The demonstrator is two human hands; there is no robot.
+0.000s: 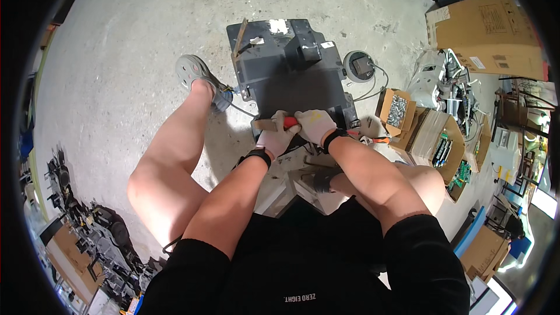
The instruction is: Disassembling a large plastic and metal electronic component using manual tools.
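The left hand [277, 139], in a pale glove, has its fingers curled around a red-handled tool [290, 122] lying crosswise above the near edge of a dark flat machine base [289, 90]. Just beside it, the gloved right hand [315, 126] bends its fingers in at the handle's right end; whether they grip it, I cannot tell. To the right sits an open carton of small metal parts [397, 111]. Farther off are a round grey device [359, 66] and, on the base, an upright black block [303, 51].
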